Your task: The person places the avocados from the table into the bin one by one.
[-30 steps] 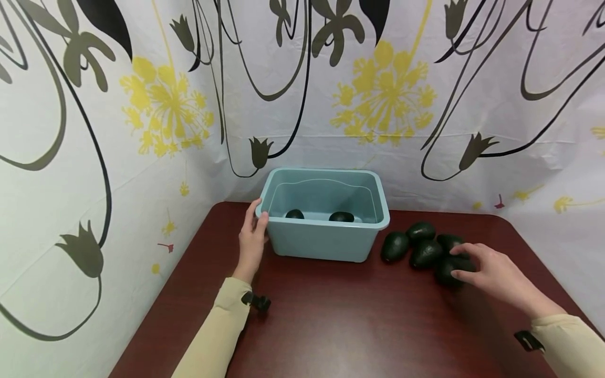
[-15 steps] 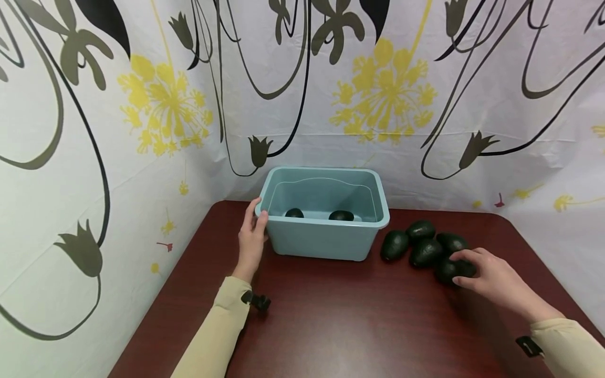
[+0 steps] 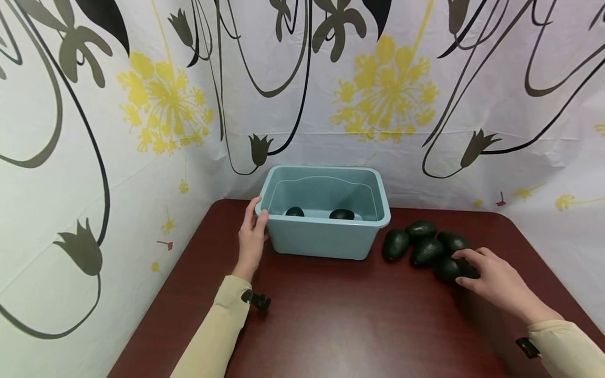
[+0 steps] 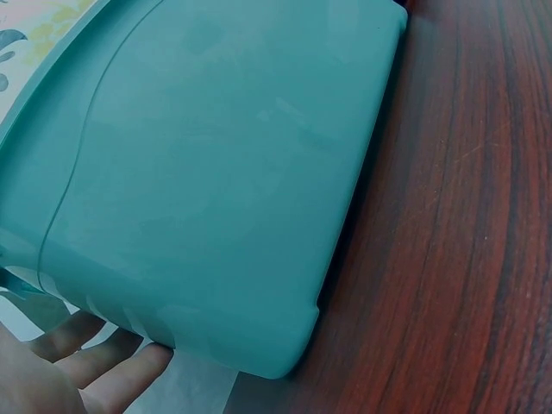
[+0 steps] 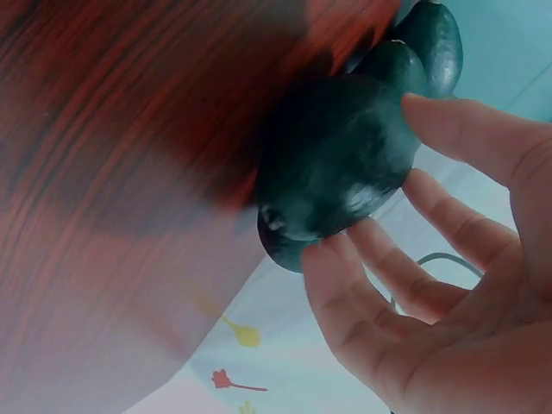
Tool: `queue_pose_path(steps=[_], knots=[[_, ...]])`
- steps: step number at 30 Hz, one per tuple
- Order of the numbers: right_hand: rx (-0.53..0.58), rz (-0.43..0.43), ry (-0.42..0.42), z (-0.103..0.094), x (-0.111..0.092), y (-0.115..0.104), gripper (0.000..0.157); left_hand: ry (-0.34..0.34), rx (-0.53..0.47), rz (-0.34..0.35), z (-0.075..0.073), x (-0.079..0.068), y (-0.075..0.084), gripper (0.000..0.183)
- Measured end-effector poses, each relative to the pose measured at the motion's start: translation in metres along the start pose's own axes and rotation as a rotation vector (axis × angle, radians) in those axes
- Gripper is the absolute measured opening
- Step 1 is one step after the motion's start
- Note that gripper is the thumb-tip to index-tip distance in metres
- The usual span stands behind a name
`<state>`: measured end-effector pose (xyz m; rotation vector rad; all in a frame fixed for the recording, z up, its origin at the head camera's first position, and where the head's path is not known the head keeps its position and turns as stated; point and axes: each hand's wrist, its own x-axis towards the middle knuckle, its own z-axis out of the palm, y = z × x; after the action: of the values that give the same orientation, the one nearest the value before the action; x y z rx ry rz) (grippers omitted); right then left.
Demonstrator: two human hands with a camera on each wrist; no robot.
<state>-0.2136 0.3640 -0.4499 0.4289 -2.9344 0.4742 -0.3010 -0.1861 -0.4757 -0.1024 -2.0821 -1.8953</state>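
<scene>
In the head view, a pale blue plastic bin [image 3: 321, 239] stands toward the back of the table, with two dark avocados inside, one at the left [image 3: 295, 211] and one nearer the middle [image 3: 342, 214]. My left hand [image 3: 251, 241] grips its front left corner under the rim; in the left wrist view, fingertips meet the outer wall [image 4: 198, 198]. At the right, my right hand [image 3: 496, 283] holds the nearest avocado [image 5: 336, 155] of a cluster, thumb on one side and fingers on the other. Part of that avocado is hidden behind the hand.
Several more avocados [image 3: 427, 252] lie together between the bin and my right hand. A dark red-brown wooden table [image 3: 359, 315] carries everything. Patterned white cloth [image 3: 293, 115] hangs close behind the bin and along the left side.
My right hand has shifted slightly, its fingers still around the nearest avocado in the cluster. The left hand and the bin stay in place.
</scene>
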Motion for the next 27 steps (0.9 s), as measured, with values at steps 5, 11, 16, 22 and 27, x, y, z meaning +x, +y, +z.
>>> queue_pose_path(steps=[5, 11, 16, 22, 27], knots=[[-0.019, -0.001, 0.019, 0.003, 0.002, 0.001, 0.056, 0.013, 0.006, 0.029, 0.000, 0.000, 0.000, 0.051], [-0.009, 0.014, 0.010, 0.009, 0.002, 0.002, 0.061, 0.009, -0.001, 0.022, 0.000, -0.001, 0.000, 0.050], [-0.008, -0.006, 0.020, 0.013, 0.002, 0.003, 0.066, -0.004, -0.013, 0.019, 0.000, -0.001, 0.001, 0.050], [0.014, -0.014, 0.014, 0.016, 0.004, 0.000, 0.068, -0.006, -0.002, 0.019, -0.001, -0.005, 0.012, 0.052], [0.030, -0.015, 0.008, 0.019, 0.005, -0.001, 0.069, 0.015, 0.005, 0.035, 0.000, -0.001, 0.000, 0.051]])
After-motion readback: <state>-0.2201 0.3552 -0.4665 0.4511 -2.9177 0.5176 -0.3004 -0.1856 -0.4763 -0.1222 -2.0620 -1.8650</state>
